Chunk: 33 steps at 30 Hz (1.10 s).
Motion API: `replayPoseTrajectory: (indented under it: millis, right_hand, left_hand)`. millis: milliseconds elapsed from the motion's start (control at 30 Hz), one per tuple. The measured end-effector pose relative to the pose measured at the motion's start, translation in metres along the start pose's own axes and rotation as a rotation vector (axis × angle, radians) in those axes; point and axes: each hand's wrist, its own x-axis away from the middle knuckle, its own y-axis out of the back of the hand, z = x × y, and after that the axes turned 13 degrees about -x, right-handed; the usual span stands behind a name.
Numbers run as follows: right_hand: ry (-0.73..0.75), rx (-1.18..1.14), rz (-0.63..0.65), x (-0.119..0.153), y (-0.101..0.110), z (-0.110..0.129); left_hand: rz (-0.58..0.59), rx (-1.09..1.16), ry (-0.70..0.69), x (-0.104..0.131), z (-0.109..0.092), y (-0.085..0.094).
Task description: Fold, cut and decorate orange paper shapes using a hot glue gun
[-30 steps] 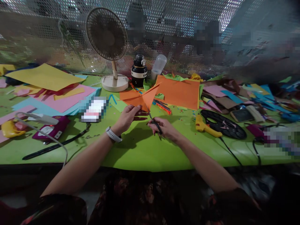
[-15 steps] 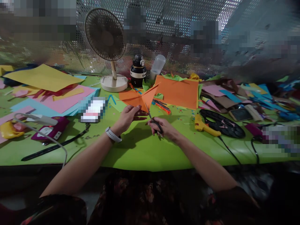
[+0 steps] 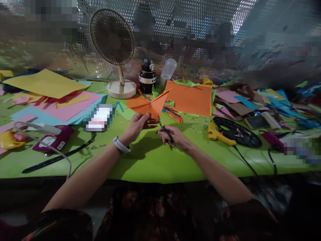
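My left hand (image 3: 137, 126), with a white band on its wrist, pinches the near edge of a folded orange paper (image 3: 142, 106) between thumb and fingers. The paper has pointed flaps that spread to the left and up to the right. In my right hand (image 3: 174, 136) is a pair of dark scissors (image 3: 160, 123), my fingers in its handles. The blades point up and away, against the right part of the orange paper. Whether they are cutting into it I cannot tell. Just behind lie an orange box cutter (image 3: 175, 115) and dark pens.
A fan (image 3: 121, 88), a black bottle (image 3: 147, 78) and an orange sheet (image 3: 192, 98) stand or lie behind my hands. A phone (image 3: 99, 117) and paper stacks (image 3: 72, 107) are to the left. On the right are a yellow glue gun (image 3: 220, 135), a black tray (image 3: 239, 132) and paper scraps.
Almost nothing differs. Both hands, the orange paper and the scissors keep their places; the whole view has shifted very slightly.
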Motion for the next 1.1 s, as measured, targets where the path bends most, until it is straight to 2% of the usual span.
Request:
replayPoseTrajectory:
  millis: [467,767,1100]
  right_hand:
    - [0.02,-0.044,-0.03,0.0,-0.001,-0.001]
    - [0.049,-0.06,-0.016,-0.004,0.002,-0.008]
    - [0.057,-0.089,-0.016,-0.008,0.002,-0.014]
  left_hand:
    - [0.013,0.004,0.012,-0.002,0.0,0.002]
    - [-0.01,0.005,0.014,-0.005,0.003,0.004]
    - [0.02,-0.002,-0.016,-0.008,0.009,0.01]
